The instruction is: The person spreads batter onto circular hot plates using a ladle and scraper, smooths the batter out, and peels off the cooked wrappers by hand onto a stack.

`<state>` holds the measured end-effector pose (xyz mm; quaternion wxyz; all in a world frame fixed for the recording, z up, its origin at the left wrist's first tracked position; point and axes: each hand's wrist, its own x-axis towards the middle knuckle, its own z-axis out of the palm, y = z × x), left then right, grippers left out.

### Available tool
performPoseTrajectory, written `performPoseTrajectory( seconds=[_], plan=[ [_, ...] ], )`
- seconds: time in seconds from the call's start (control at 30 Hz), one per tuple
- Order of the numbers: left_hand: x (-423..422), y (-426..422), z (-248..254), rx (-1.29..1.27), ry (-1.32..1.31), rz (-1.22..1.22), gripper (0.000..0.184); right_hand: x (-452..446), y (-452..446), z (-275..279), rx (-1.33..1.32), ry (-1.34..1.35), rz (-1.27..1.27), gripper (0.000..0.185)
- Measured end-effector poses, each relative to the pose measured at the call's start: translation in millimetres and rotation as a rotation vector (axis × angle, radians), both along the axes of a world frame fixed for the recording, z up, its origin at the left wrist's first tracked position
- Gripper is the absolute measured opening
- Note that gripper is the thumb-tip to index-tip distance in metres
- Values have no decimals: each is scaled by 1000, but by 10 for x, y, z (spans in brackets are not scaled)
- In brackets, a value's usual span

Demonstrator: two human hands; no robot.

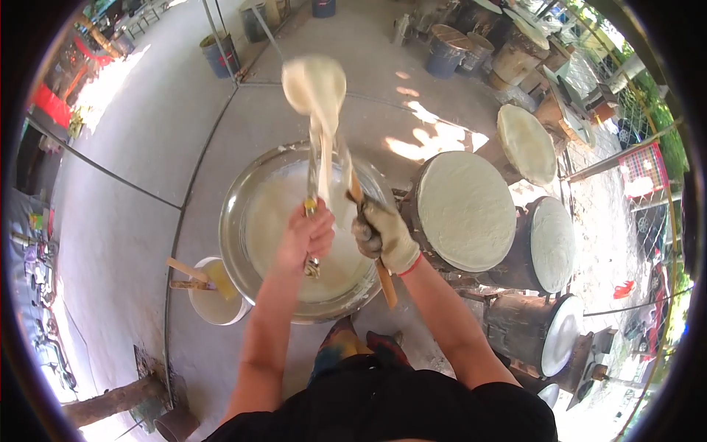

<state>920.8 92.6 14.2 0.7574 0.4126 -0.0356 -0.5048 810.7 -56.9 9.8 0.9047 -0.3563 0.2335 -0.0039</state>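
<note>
My bare left hand (309,232) is closed around the metal handle of a ladle (313,82), whose bowl is coated in pale batter and blurred. My right hand (384,234), in a pale work glove, grips a wooden-handled tool (386,286). The upper end of that tool reaches up beside the ladle and is smeared, so I cannot tell its kind. Both hands are above a wide metal basin (230,228) of whitish batter (272,225). At its left stands a white bucket (221,313) containing yellowish liquid and a wooden-handled implement (188,270).
To my right are drum stoves with round tops; a pale layer (466,211) covers the nearest, and others (527,144) (552,243) look similar. A metal lid (561,336) sits lower right. Buckets (445,51) stand behind, and a log (114,401) lies lower left.
</note>
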Motion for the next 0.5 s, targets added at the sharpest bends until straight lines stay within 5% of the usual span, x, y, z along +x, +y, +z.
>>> performPoseTrajectory(
  seconds=[0.13, 0.23, 0.4, 0.5],
  plan=[
    [-189, 23, 982, -117, -286, -59, 8, -372, -152, 532, 8, -388, 68, 42],
    [-488, 71, 1149, -108, -401, -75, 9, -853, -159, 561, 41, -583, 106, 41],
    [-1162, 223, 605, 237, -264, -133, 14, -1798, -75, 69, -134, 101, -175, 22],
    [-1268, 413, -382, 220, 183, -373, 28, -2355, -98, -556, -251, 319, -155, 21]
  ],
)
